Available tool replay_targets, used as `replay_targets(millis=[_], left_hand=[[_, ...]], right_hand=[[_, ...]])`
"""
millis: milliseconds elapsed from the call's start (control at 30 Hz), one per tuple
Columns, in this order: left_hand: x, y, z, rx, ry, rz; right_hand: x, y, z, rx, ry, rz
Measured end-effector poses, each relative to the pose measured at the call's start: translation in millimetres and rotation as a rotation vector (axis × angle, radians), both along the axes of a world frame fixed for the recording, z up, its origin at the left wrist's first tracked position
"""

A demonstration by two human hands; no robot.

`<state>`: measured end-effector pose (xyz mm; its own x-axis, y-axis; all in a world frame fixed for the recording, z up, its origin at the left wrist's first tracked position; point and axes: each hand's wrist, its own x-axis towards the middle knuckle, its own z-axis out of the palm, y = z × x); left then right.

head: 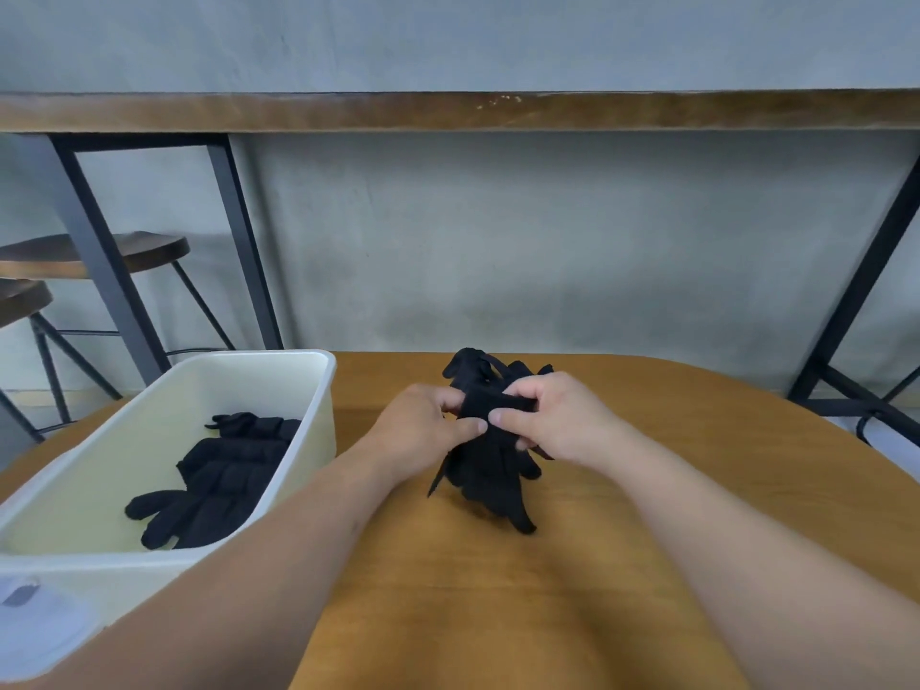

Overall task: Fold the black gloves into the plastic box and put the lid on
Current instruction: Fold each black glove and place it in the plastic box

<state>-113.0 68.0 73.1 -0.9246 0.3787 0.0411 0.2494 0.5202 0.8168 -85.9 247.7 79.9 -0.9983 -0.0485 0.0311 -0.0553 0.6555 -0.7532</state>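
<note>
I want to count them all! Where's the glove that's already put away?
Inside the plastic box on the table's left, a black glove lies on its floor.

This looks like a café or a shared bar-style seating space rather than a home kitchen or a lab. The landmark is the rounded wooden bench [572, 565] in the foreground. Beyond its far edge runs a long, high wooden counter [448, 112] on black metal legs [99, 261], set against a bare grey concrete-look wall [498, 251]. To the far left of the bench, under that counter, stand 2 round wooden stools [149, 249] with thin black metal frames. The matching wood and black steel of the furniture and the plain wall suggest a public or commercial seating area.
</note>
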Motion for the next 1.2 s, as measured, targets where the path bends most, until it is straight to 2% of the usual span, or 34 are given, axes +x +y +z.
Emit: replay_targets(millis=[167, 333, 433, 500, 567, 633, 767, 833, 933, 1200], left_hand=[[1, 3, 17, -0.046, 0.012, 0.034], [3, 6, 42, 0.078, 0.198, 0.126], [13, -5, 32, -0.034, 0.395, 0.096], [27, -15, 1, -0.164, 0.445, 0.035], [45, -25, -39, -0.355, 0.399, -0.044], [61, -35, -76, -0.497, 0.324, -0.139], [74, -46, -105, -0.495, 0.265, -0.196], [73, -46, -104, -0.448, 0.292, -0.141], [73, -43, -101, -0.390, 0.301, -0.101], [74, -40, -101, -0.506, 0.224, -0.134]], right_hand=[[4, 7, 17, 0.030, 0.010, -0.070], [13, 3, 39, -0.001, 0.242, -0.105], [30, -1, 29, 0.056, 0.308, -0.040], [43, -6, 6, 0.230, 0.278, 0.059], [55, -13, -24, 0.461, 0.185, 0.180], [67, -20, -54, 0.582, 0.055, 0.260], [77, -27, -78, 0.657, -0.167, 0.340], [75, -26, -76, 0.645, -0.198, 0.318], [73, -30, -77, 0.572, -0.133, 0.268], [76, -37, -88, 0.489, -0.125, 0.271]])
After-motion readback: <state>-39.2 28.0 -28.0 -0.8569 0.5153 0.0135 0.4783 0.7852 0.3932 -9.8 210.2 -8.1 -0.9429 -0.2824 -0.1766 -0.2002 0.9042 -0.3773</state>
